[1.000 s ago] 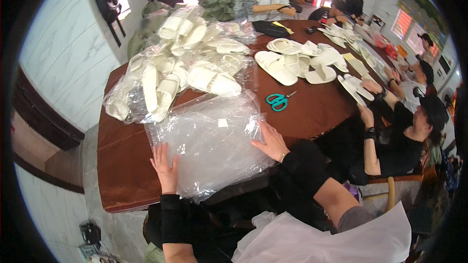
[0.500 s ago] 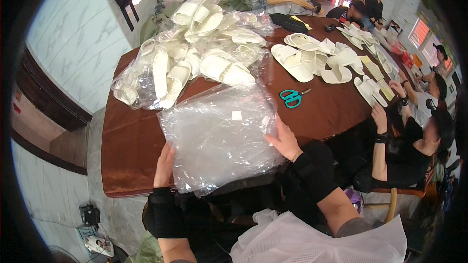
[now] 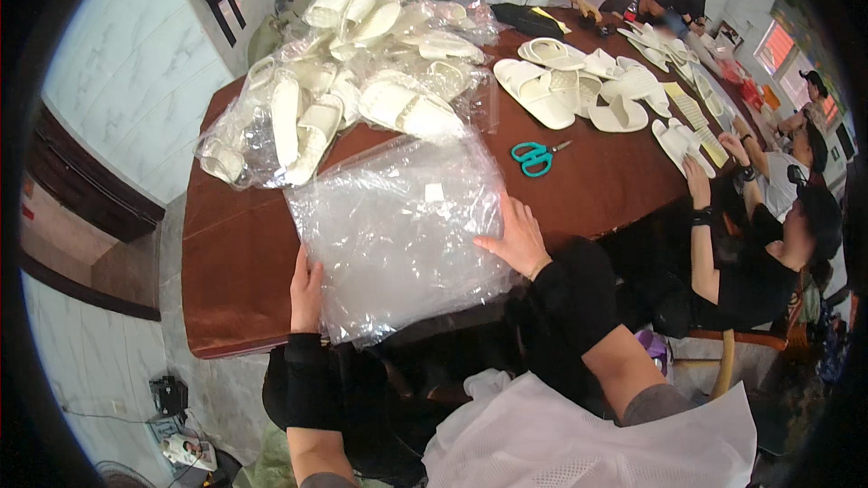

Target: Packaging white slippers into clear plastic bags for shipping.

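Note:
A stack of clear, flat plastic bags lies at the table's near edge, its lower part hanging over, with a small white label near the top. My left hand grips its left edge, thumb on the near side. At the right edge, my right hand holds the stack, thumb laid over the top and fingers along the side. Just beyond the bags rises a heap of white slippers, many wrapped in clear plastic. Teal-handled scissors rest on the table to the right of the bags.
The brown-covered table stretches away from me. Unwrapped white slippers lie at its right, near a yellowish sheet. A co-worker in black sits at the right, one hand on a slipper. Other people are farther back.
The view has shifted slightly, so the table and slippers sit a little higher and farther left. My right thumb lies farther in over the bags. A person at the far end has raised an arm.

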Action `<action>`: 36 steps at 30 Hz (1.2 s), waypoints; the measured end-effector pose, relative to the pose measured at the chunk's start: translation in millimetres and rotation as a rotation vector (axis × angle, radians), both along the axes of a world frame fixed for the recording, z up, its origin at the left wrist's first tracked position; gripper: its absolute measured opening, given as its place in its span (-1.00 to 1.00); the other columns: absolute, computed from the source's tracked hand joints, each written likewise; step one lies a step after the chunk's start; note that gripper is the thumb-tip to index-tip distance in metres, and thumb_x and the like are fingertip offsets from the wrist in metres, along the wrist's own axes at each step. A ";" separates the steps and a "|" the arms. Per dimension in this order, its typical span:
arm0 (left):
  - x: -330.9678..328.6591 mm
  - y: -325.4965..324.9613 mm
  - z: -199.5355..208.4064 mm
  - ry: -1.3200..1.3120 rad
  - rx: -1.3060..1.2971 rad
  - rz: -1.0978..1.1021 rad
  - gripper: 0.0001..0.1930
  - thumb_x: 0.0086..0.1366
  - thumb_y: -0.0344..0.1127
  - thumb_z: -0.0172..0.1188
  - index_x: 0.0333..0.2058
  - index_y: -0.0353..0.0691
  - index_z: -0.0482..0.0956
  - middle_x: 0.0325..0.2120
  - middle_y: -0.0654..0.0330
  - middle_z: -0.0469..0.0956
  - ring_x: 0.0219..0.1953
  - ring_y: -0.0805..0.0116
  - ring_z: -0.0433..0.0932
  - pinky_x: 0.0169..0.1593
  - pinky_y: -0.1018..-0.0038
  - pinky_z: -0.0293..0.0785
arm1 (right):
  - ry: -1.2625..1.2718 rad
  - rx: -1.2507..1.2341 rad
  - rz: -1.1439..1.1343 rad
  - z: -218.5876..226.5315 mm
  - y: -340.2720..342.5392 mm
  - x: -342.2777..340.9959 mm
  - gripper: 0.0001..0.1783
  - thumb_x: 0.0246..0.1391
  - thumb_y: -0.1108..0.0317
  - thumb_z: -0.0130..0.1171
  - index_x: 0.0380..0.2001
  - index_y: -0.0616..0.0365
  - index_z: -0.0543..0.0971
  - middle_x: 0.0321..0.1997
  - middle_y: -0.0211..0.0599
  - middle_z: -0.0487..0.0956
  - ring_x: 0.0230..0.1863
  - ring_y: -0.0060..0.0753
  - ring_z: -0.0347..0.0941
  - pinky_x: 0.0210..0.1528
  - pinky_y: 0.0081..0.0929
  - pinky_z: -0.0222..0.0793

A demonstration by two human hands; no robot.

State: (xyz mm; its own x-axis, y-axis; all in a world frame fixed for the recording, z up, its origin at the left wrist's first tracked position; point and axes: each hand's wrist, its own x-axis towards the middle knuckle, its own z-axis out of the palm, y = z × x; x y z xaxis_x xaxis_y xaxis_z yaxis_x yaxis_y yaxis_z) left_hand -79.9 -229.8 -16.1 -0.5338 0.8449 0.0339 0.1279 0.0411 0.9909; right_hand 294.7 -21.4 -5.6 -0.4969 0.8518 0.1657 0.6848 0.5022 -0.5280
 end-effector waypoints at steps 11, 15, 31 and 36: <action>1.9 -1.6 -13.5 0.478 -0.030 0.032 -0.22 0.34 -0.53 0.17 0.48 -0.31 0.04 0.48 -0.14 0.08 0.52 0.00 0.07 0.50 0.27 0.02 | 0.140 -0.016 -0.046 -11.0 8.7 0.8 0.21 0.01 0.18 0.46 0.56 0.10 -0.09 0.37 0.09 0.31 0.35 0.20 0.27 0.32 0.00 0.26; 14.8 -1.5 52.6 0.752 -0.051 0.011 -0.33 0.40 -0.45 0.17 0.44 -0.21 0.20 0.51 -0.09 0.02 0.53 -0.13 0.02 0.49 0.20 0.05 | 0.112 -0.078 -0.109 -6.7 9.9 7.3 0.22 -0.02 0.20 0.49 0.56 0.05 -0.06 0.42 0.08 0.30 0.40 0.17 0.25 0.40 -0.08 0.21; 42.7 41.5 -11.1 1.285 -0.418 -0.059 -0.28 0.41 0.16 0.11 0.45 0.07 0.23 0.51 0.07 0.07 0.54 -0.10 -0.03 0.41 -0.38 -0.07 | 0.050 0.117 0.059 65.5 39.4 -4.7 0.02 0.06 0.17 0.38 0.52 -0.03 0.09 0.41 0.06 0.29 0.34 0.23 0.28 0.33 -0.01 0.27; 44.7 51.0 -7.7 1.221 -0.443 -0.074 -0.29 0.41 0.12 0.11 0.46 0.06 0.22 0.52 0.07 0.02 0.55 -0.10 -0.09 0.44 -0.37 -0.13 | 0.096 0.151 0.307 79.0 131.3 -56.7 -0.31 0.17 0.18 0.27 0.34 0.09 0.37 0.28 -0.01 0.44 0.28 0.09 0.38 0.29 -0.14 0.33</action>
State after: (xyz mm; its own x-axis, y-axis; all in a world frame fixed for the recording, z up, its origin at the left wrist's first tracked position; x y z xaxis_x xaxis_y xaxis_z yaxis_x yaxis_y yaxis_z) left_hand -35.2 -178.8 -23.8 -0.3085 0.9351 0.1746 0.9480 0.2870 0.1379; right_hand 238.0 109.9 73.4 -0.7017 0.6277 0.3372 0.4409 0.7543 -0.4866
